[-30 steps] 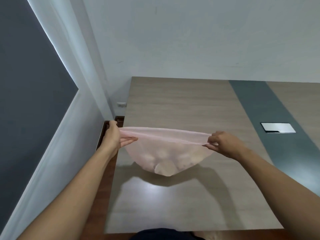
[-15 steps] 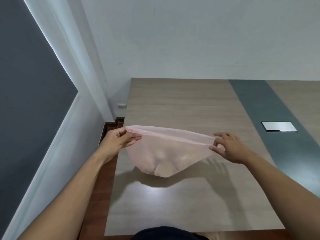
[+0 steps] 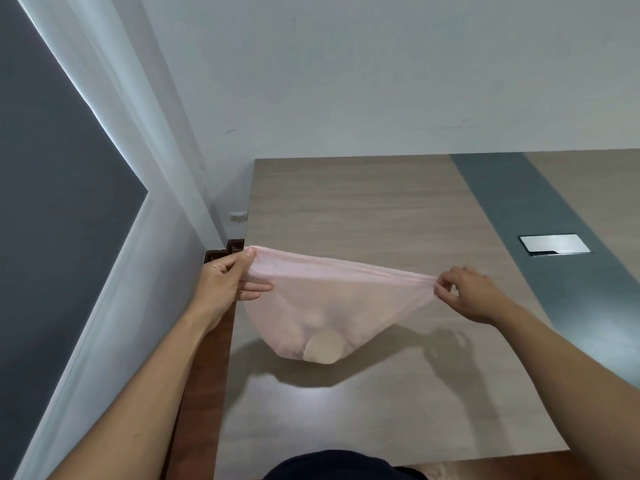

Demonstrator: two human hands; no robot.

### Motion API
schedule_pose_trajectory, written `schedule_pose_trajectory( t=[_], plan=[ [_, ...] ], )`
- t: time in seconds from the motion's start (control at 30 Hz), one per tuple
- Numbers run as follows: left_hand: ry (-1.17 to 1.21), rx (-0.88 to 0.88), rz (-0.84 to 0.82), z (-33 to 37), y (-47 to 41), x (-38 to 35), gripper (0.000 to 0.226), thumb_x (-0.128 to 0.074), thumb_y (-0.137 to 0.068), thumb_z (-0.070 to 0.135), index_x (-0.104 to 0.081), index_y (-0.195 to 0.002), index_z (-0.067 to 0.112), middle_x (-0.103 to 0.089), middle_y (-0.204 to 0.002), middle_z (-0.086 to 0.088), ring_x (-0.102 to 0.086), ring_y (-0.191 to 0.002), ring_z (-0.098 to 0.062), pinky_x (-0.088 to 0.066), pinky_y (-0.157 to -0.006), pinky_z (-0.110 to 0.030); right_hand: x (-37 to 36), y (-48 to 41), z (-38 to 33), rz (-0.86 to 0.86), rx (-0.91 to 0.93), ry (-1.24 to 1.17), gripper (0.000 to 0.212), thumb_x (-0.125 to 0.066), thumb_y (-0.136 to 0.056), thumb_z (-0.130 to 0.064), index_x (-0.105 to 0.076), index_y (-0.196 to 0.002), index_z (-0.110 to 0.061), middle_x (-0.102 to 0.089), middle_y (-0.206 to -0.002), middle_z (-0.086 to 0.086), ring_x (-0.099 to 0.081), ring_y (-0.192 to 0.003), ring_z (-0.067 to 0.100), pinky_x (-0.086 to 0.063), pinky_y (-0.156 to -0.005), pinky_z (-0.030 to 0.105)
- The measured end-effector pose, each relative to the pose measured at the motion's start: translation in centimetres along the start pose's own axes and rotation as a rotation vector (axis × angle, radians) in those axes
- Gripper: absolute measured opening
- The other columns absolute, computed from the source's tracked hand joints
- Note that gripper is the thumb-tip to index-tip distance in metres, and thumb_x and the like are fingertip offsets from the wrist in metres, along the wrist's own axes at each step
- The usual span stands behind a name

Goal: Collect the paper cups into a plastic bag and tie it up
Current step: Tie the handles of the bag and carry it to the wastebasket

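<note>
A thin, see-through pink plastic bag (image 3: 332,299) hangs in the air above the table, its mouth pulled flat into a long band. My left hand (image 3: 221,282) pinches the bag's left end at the table's left edge. My right hand (image 3: 467,296) pinches the right end between thumb and fingertips. Pale paper cups (image 3: 322,348) show faintly through the plastic as a lump in the sagging bottom; one round cup base is clearest. How many cups there are cannot be told.
The bag hangs over a light wood table (image 3: 381,209) with a dark grey strip (image 3: 512,209) and a silver cable hatch (image 3: 554,244) at the right. A white wall stands behind, a wall with a socket (image 3: 239,216) at the left.
My right hand, loosened half a second ago, has pinched the bag's right end again and pulled it outward. The mouth is stretched wider and the bag sags lower in the middle.
</note>
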State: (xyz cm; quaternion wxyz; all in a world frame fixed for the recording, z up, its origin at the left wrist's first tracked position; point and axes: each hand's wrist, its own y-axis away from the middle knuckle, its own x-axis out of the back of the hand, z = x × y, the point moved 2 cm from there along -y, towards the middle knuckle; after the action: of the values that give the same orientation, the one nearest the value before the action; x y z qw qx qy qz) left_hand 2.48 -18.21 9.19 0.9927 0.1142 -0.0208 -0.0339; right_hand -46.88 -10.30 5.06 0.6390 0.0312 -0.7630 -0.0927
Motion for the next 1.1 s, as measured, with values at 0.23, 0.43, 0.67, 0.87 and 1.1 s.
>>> schedule_pose_trajectory(
  t=[0.23,0.43,0.67,0.87,1.1],
  plan=[
    [-0.282,-0.171,0.226,-1.7,-2.0,1.4,0.026,-0.056,-0.117,0.032,-0.078,-0.107,0.024,-0.074,-0.081,0.008,-0.063,-0.072,-0.013,-0.051,-0.068,-0.029,1.8,0.3,-1.7,0.150,-0.009,-0.277,0.028,-0.050,-0.110,-0.042,-0.051,-0.084,-0.031,-0.061,-0.084,-0.008,-0.058,-0.083,0.024,-0.046,-0.074,0.040],
    [-0.007,-0.161,0.139,-0.4,-2.6,-1.3,0.036,-0.045,-0.118,0.045,-0.070,-0.107,0.023,-0.077,-0.115,-0.008,-0.071,-0.113,-0.024,-0.052,-0.113,-0.055,3.5,-0.6,-7.7,0.223,-0.241,-1.179,0.038,-0.039,-0.111,-0.024,-0.071,-0.105,-0.003,-0.084,-0.112,-0.001,-0.075,-0.114,0.016,-0.055,-0.101,0.038],
    [0.376,0.024,-0.198,3.4,-0.7,-7.9,0.057,-0.036,-0.119,0.054,-0.046,-0.073,0.021,-0.034,-0.061,0.006,-0.029,-0.051,-0.014,-0.042,-0.051,-0.027,5.4,-2.0,-14.1,0.230,-0.299,-2.117,0.030,-0.046,-0.114,-0.024,-0.045,-0.085,-0.018,-0.054,-0.061,0.000,-0.065,-0.058,0.023,-0.057,-0.080,0.037],
    [-0.393,-0.225,-0.406,3.6,1.7,-10.8,0.056,-0.060,-0.106,0.066,-0.050,-0.159,0.053,-0.065,-0.091,0.011,-0.059,-0.070,0.006,-0.047,-0.069,-0.015,6.2,-1.5,-17.2,0.112,-0.151,-2.140,0.040,-0.050,-0.115,-0.030,-0.043,-0.076,-0.023,-0.043,-0.069,-0.003,-0.041,-0.054,0.014,-0.041,-0.073,0.033],
    [-0.689,-0.254,-0.359,0.0,2.6,-14.4,0.042,-0.075,-0.096,0.066,-0.076,-0.122,0.034,-0.083,-0.106,0.015,-0.075,-0.095,-0.010,-0.061,-0.086,-0.037,8.1,1.0,-20.8,0.130,0.125,-1.560,0.030,-0.062,-0.111,-0.027,-0.069,-0.088,-0.010,-0.077,-0.103,0.005,-0.073,-0.101,0.018,-0.059,-0.095,0.032]
  ],
)
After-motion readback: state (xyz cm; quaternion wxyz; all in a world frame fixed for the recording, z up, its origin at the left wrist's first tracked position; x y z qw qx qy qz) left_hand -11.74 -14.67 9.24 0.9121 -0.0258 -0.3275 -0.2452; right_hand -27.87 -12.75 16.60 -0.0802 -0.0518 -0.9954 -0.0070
